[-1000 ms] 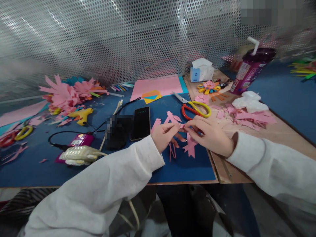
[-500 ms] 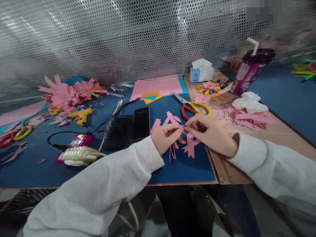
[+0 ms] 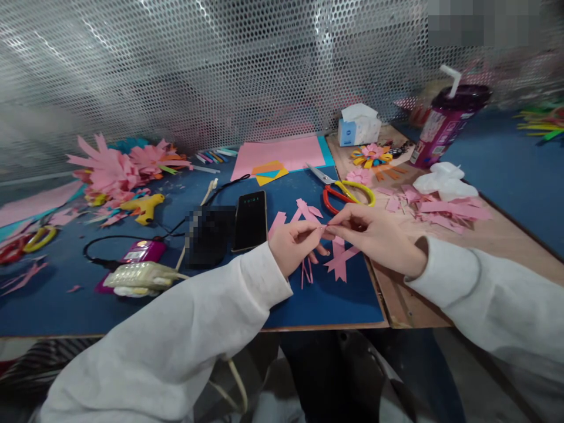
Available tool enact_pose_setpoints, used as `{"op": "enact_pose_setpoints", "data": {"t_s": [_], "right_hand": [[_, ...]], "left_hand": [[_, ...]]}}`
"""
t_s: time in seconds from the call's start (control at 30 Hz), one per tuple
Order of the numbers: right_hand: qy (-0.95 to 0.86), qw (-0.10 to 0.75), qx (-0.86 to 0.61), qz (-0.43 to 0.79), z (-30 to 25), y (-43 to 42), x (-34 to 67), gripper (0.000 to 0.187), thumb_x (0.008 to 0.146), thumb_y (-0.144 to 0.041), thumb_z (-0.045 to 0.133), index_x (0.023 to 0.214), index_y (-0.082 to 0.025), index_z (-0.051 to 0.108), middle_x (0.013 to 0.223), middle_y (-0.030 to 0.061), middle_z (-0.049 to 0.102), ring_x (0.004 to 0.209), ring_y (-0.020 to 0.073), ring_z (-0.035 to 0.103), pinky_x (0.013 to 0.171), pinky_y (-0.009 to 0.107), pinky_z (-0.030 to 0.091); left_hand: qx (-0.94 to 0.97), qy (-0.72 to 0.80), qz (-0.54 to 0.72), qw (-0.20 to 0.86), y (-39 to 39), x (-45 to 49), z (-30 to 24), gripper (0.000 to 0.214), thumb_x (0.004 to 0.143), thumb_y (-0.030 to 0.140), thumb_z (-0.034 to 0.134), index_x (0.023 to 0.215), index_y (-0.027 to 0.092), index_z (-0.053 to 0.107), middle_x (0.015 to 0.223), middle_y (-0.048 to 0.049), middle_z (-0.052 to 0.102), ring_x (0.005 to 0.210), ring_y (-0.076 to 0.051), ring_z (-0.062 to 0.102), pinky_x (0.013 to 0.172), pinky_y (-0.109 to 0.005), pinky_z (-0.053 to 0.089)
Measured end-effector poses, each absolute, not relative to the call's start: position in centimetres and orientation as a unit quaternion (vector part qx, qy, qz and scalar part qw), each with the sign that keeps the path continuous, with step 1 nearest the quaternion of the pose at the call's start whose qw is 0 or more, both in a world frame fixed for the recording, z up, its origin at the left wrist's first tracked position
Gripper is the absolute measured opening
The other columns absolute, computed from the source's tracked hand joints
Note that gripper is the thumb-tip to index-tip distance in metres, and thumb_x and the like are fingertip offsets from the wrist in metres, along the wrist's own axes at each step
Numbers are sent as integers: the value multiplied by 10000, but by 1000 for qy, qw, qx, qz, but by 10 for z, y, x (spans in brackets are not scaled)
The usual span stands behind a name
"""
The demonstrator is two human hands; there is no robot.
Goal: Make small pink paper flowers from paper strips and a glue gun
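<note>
Pink paper, only a small piece (image 3: pixel 325 228), is pinched by the left hand (image 3: pixel 289 244) and the right hand (image 3: pixel 381 238), which meet at their fingertips above the near part of the bench (image 3: pixel 326 311). Its exact shape is too small to tell. Under and just beside the hands lie pink strips (image 3: pixel 339 267), some of them crossing each other.

Just beyond the right hand are the scissors (image 3: pixel 339 185), with blades pointing to the far left; if the hand touches their handles, I cannot tell. Left of the left hand lies the phone (image 3: pixel 249 220), close to the sleeve (image 3: pixel 259 279). To the right, pink scraps (image 3: pixel 453 208) are spread over bare wood, and behind them stands the cup (image 3: pixel 445 132) with a straw. Farther away are the paper flower (image 3: pixel 371 155) and the tissue box (image 3: pixel 359 130). On the left side, the yellow glue gun (image 3: pixel 145 207) lies near pink fringed paper (image 3: pixel 112 167).
</note>
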State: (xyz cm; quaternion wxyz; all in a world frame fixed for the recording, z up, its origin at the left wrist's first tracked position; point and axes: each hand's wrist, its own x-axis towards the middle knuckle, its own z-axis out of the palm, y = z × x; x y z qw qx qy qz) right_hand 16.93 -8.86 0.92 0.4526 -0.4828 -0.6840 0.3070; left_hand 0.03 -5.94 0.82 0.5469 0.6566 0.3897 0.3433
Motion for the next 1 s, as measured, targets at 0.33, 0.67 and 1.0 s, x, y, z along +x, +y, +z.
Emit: {"op": "enact_pose_setpoints", "data": {"t_s": [0.33,0.67,1.0], "right_hand": [[-682,427,-500,322,16,-90,168,122,797,-272,606,747,-165,637,655,-1,602,544,95,458,498,240,368],[-687,453,-488,291,17,-87,174,147,813,-320,577,800,-176,604,700,-2,546,600,111,466,545,255,381],[-702,422,-477,318,7,-83,172,222,791,-380,610,755,-163,577,699,-2,537,593,96,442,541,243,369]], "left_hand": [[651,388,342,556,-59,0,8,154,749,249,580,772,115,654,752,-75,718,495,-110,631,396,-182,514],[570,403,350,625,-59,-1,11,166,750,255,598,763,94,636,745,-88,713,479,-108,612,367,-192,516],[590,385,345,620,-57,0,9,133,763,214,574,760,94,634,663,-57,687,515,-118,636,435,-201,548]]}}
